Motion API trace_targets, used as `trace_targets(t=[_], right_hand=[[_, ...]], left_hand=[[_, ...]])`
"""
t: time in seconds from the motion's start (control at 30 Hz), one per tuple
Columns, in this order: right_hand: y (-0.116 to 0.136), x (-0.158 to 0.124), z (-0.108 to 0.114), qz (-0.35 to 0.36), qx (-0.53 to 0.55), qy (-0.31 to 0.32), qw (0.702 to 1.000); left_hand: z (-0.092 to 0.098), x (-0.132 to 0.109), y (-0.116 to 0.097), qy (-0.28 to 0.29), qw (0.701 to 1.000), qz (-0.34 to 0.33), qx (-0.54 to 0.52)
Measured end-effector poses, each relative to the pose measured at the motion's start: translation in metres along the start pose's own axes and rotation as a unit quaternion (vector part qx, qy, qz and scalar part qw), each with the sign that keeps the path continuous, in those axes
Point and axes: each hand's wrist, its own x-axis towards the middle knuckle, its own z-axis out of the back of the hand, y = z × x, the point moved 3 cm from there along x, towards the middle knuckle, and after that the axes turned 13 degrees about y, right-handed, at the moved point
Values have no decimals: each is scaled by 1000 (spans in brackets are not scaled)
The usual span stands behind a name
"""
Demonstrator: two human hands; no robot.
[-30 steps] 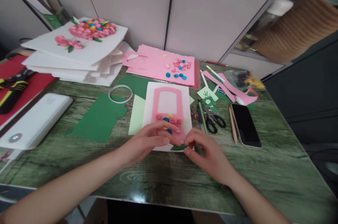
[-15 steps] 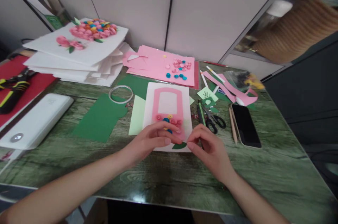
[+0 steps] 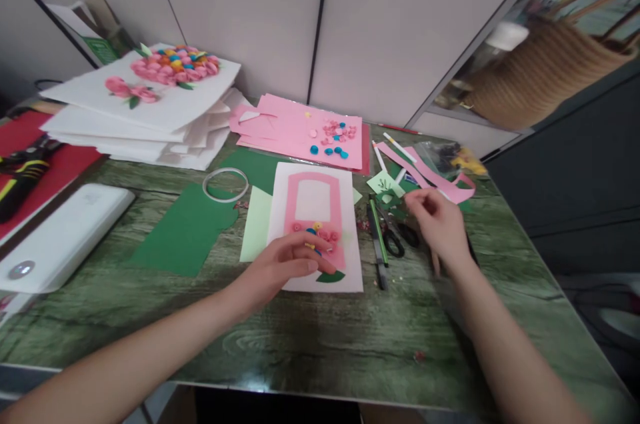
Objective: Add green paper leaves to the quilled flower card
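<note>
My left hand [image 3: 287, 261] lies over the lower part of a white card [image 3: 354, 231], fingers stretched out and apart. One fingertip rests by a dark green paper leaf [image 3: 330, 277] at the card's bottom. Above the leaf, partly covered by the fingers, are rolled paper flowers [image 3: 327, 236] in pink, yellow and blue on a pink paper frame [image 3: 291, 201]. My right hand [image 3: 440, 221] is at the green paper scraps [image 3: 387, 197], right of the card, thumb and forefinger closed together. Whatever is between those fingertips is too small to make out.
Black-handled scissors [image 3: 395, 244] and a green pen [image 3: 379, 231] lie between card and right hand. Pink sheets [image 3: 295, 121] with small paper rolls are behind. To the left are a silver ring [image 3: 225, 199], green paper [image 3: 175, 234], a white power bank [image 3: 70, 231] and stacked white sheets [image 3: 120, 131].
My right hand has moved away from the leaf, rightwards and back to the green scraps, now partly covering the phone and wooden stick. The left hand has stayed over the card.
</note>
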Motion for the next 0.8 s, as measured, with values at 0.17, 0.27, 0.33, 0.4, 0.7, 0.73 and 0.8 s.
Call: trace_targets(t=[0.17,0.27,0.33,0.4,0.7,0.73,0.8], right_hand=[[-59,71,16,-43,-99,38,993],[-72,90,17,-67,-136,42,988],[-73,95,14,-87,-151,38,984],[-70,99,9,-105,-157,44,981],[-55,132,-14,-132,-118,152,972],[-53,134,-13,-129,-111,145,975],[-48,137,-10,-120,-93,113,982]], left_hand=[[1,0,0,3,1000,-4,3],[4,0,1,0,1000,0,1],[6,1,3,-1,1000,5,2],[7,2,4,-1,1000,8,4],[7,2,0,-2,1000,14,6],[7,2,0,-4,1000,14,6],[7,2,0,-6,1000,10,3]])
